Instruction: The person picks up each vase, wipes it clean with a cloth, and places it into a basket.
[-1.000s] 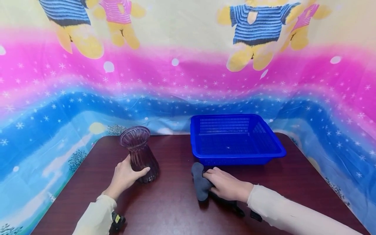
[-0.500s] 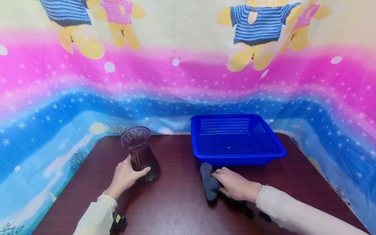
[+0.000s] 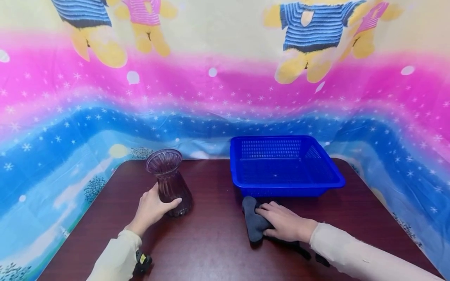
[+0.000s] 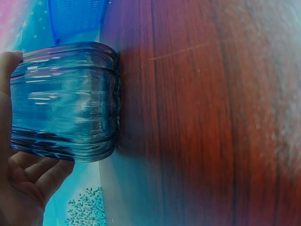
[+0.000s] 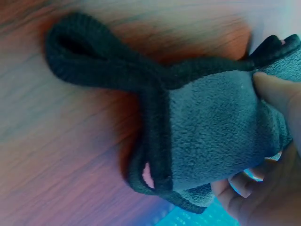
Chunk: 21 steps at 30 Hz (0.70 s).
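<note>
My left hand grips the lower body of a ribbed, purple-tinted glass vase with a flared mouth. The vase stands upright on the left of the table; in the left wrist view its base is right at the tabletop. Low over the table in front of the basket, my right hand holds a folded grey cleaning cloth. Up close in the right wrist view, the cloth is fuzzy with black edging and a black hanging loop. The thumb presses on top, with fingers curled beneath.
Behind my right hand, a blue plastic basket with slotted walls stands at the back right of the dark wooden table. A patterned cloth backdrop rises around the table's far and side edges.
My right hand has moved a little to the right with the cloth. The left hand keeps its grip on the vase in the same spot, and the head view has shifted slightly.
</note>
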Tool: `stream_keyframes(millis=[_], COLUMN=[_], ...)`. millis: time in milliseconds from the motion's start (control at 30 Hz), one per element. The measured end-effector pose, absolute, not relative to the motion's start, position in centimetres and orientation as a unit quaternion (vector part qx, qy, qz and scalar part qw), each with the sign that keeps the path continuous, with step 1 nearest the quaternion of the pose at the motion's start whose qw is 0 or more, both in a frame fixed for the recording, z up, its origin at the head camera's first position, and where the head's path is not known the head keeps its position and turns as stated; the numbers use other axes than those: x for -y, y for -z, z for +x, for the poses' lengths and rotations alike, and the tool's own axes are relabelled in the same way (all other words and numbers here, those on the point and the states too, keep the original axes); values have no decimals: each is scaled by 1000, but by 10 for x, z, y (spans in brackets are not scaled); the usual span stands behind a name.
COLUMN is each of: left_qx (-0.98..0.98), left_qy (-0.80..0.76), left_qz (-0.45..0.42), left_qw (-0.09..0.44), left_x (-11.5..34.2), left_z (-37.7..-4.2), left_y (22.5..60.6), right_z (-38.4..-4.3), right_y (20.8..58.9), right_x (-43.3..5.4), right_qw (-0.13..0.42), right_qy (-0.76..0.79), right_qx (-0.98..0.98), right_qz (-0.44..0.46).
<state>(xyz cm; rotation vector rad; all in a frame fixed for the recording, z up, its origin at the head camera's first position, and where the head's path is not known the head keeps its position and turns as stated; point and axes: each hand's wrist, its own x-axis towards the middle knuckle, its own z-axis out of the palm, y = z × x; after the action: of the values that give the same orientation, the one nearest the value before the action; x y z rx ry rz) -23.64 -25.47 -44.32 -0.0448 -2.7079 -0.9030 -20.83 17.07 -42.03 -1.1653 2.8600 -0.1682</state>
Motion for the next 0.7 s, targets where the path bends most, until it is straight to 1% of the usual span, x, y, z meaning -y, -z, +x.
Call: stream_keyframes(millis=[133, 433, 533, 700], left_qx=[939, 939, 939, 939], left_qy=[312, 309, 310, 310], left_qz=[-17, -18, -16, -15], left_qw=[146, 151, 149, 146], left_x=[255, 254, 254, 254], left_z=[-238, -238, -237, -237], left_y=[444, 445, 445, 444], right_z=[-208, -204, -202, -198], right_y=[422, 422, 422, 425], right_x=[-175, -181, -184, -184], right_qw=[60, 175, 194, 200], right_qy=[49, 67, 76, 61], right_qx=[-927, -930, -930, -937], right_qz=[-367, -316, -303, -279])
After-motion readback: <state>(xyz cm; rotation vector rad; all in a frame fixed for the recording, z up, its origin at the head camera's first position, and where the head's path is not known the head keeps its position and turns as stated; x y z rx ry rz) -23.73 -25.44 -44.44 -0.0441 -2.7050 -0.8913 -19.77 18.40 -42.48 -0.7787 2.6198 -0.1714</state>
